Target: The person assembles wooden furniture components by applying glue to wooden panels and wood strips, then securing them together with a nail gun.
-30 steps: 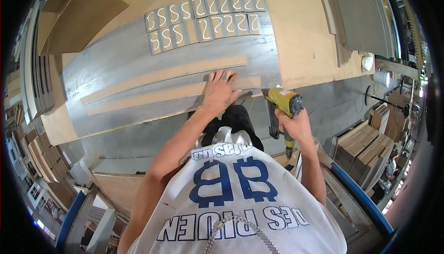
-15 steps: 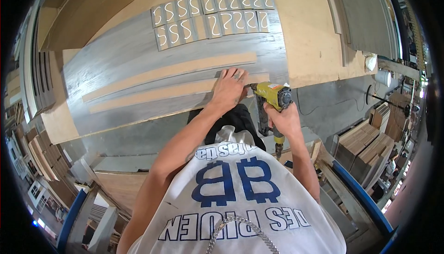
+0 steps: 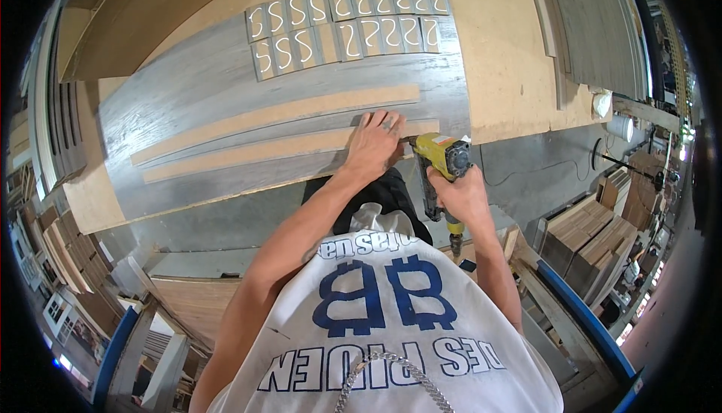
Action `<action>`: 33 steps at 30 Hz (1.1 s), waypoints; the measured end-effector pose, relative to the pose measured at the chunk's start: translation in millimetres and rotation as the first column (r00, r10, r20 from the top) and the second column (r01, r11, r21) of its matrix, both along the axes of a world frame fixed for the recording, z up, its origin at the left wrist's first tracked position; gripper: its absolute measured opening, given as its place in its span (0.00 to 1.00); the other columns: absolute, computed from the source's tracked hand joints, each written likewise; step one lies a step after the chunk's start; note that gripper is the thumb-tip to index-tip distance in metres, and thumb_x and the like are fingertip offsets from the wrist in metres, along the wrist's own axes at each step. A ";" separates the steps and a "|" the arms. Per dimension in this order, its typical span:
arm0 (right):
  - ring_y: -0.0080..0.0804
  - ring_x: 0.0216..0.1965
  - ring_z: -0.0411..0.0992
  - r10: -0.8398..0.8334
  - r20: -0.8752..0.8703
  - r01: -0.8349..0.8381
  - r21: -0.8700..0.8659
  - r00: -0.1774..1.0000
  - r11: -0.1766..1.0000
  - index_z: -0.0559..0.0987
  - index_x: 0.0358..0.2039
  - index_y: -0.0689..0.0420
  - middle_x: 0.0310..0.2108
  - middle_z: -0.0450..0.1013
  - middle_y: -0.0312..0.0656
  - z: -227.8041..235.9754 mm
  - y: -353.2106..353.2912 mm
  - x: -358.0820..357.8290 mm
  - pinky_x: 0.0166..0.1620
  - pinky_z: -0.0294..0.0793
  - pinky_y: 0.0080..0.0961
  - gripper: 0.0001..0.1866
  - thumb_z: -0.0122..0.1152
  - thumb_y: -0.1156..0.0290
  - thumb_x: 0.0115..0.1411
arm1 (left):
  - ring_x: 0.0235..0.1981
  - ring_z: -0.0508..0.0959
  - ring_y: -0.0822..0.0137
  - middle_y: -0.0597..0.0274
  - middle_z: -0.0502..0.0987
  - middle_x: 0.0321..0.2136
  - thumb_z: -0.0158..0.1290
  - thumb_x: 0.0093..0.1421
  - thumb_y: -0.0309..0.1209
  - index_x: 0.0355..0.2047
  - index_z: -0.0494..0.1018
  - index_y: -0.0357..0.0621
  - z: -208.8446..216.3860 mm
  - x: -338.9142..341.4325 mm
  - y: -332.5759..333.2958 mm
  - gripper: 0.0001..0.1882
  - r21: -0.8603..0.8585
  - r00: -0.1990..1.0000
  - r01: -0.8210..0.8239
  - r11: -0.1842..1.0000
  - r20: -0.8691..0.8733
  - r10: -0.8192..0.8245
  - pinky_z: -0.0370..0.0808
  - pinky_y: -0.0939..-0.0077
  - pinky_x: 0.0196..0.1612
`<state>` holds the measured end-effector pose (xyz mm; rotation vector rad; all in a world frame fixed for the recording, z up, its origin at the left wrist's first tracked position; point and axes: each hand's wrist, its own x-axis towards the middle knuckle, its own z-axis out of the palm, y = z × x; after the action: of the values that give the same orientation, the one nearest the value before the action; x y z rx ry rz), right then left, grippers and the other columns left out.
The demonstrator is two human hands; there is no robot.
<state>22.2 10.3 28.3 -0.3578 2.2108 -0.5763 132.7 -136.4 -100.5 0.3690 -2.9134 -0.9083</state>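
A yellow and black nail gun (image 3: 444, 154) is in my right hand (image 3: 464, 193), fingers wrapped round its grip. Its nose points left, at the near strip's right end, close to my left fingers. My left hand (image 3: 372, 144) presses on the near brown-faced wooden strip (image 3: 263, 154) with bent fingers; its thumb is hidden. Parallel to it and farther off lies a second strip (image 3: 263, 114). Both rest on a large grey wood-grain panel (image 3: 180, 82). Two rows of small grey-edged pieces (image 3: 323, 45) lie at its far side, nearly all with white glue-like squiggles.
An open cardboard box (image 3: 139, 18) stands at the far left of the worktable (image 3: 496, 60). Stacked grey panels (image 3: 602, 26) lie at the right. Beyond the table's right edge are a thin hose (image 3: 538, 183), a white bucket (image 3: 621, 127) and stacked boards (image 3: 590, 236).
The nail gun and my right hand have shifted very slightly, with the gun's nose still beside the near strip's end. My left hand stays on the strip.
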 end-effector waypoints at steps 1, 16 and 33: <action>0.33 0.19 0.78 0.037 -0.048 -0.038 -0.025 0.998 0.999 0.82 0.29 0.67 0.15 0.75 0.46 -0.9 -0.1 0.7 0.29 0.77 0.34 0.16 0.66 0.63 0.56 | 0.56 0.68 0.55 0.52 0.74 0.53 0.60 0.57 0.33 0.57 0.71 0.31 0.2 0.1 0.2 0.29 0.025 1.000 -0.010 1.000 -0.015 0.011 0.64 0.59 0.57; 0.41 0.27 0.82 0.043 -0.064 -0.044 -0.012 0.997 0.999 0.83 0.35 0.65 0.22 0.79 0.49 -3.2 -15.8 -14.7 0.35 0.78 0.38 0.16 0.66 0.63 0.56 | 0.55 0.68 0.53 0.53 0.73 0.50 0.61 0.58 0.38 0.57 0.72 0.35 -8.7 -0.9 2.5 0.29 0.150 0.997 -0.050 0.987 -0.052 0.058 0.64 0.57 0.58; 0.57 0.50 0.71 0.000 -0.796 -0.361 -0.275 0.606 0.891 0.71 0.54 0.65 0.47 0.72 0.56 -87.2 -55.2 -123.7 0.53 0.71 0.48 0.26 0.68 0.73 0.57 | 0.57 0.66 0.51 0.54 0.70 0.54 0.59 0.60 0.35 0.60 0.69 0.40 13.9 -29.8 -38.9 0.28 -0.090 0.978 -0.195 0.977 0.056 0.201 0.61 0.53 0.60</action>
<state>-101.5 -44.9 -58.9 -1.2728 2.8048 -0.8950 102.9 -175.2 -86.6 0.6800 -2.8929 -0.7564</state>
